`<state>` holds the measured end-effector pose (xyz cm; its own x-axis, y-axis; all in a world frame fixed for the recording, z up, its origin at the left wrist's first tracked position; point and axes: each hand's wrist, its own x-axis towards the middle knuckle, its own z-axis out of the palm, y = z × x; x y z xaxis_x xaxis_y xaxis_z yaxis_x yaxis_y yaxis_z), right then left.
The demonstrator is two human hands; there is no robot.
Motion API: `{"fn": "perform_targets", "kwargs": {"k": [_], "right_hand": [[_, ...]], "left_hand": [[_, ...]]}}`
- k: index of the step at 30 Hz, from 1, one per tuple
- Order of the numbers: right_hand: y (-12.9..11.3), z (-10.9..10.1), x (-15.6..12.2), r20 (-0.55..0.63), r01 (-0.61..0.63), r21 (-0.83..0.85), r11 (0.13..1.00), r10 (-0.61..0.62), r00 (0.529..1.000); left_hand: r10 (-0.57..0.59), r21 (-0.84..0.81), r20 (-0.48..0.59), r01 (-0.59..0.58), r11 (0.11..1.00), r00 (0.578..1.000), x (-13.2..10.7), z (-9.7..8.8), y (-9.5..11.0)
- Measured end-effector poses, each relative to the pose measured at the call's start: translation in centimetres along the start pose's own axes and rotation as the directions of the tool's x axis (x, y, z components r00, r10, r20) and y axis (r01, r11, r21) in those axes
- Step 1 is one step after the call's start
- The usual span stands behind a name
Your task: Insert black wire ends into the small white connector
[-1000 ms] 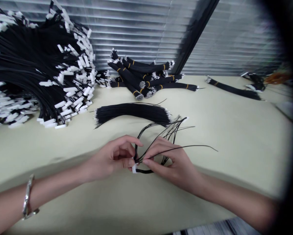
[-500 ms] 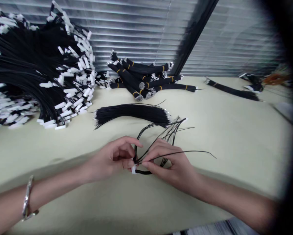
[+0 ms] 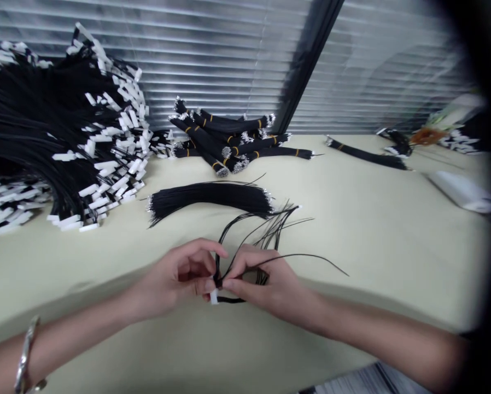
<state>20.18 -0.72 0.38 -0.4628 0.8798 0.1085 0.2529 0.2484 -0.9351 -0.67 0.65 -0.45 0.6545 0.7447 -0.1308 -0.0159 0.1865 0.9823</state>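
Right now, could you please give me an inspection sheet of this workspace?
Surface: pale table, partly bare.
Job's things: white connector with thin black wires looping from it.
Clutter: big heap of finished harnesses; loose wire bundle; banded bundles; one bundle apart.
Grips: left hand pinches the connector; right hand pinches a wire at it.
Cables: one wire trails right.
Surroundings: closed blinds, dark post.
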Motion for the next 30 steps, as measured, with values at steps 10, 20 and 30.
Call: {"fn": "perform_targets", "kwargs": {"k": [10,20,30], "right_hand": [[4.5,-12.2,4.4,-0.628,-0.186,-0.056,0.981,0.11,0.77],[6.9,-16.1,12.6,-0.142,-0.075,-0.666,0.742,-0.028,0.989],[6.0,-13.7,17.1,0.101,0.045,-0.893,0.447,0.102,0.99]], "left_hand": [[-0.007,0.064,0.044,0.004,0.998,0.999,-0.2,0.2,-0.1],[-0.02,0.018,0.035,0.019,1.0,0.999,0.0,0.2,-0.2],[-0.016,-0.01,0.043,0.016,1.0,0.999,0.1,0.3,-0.1]]}}
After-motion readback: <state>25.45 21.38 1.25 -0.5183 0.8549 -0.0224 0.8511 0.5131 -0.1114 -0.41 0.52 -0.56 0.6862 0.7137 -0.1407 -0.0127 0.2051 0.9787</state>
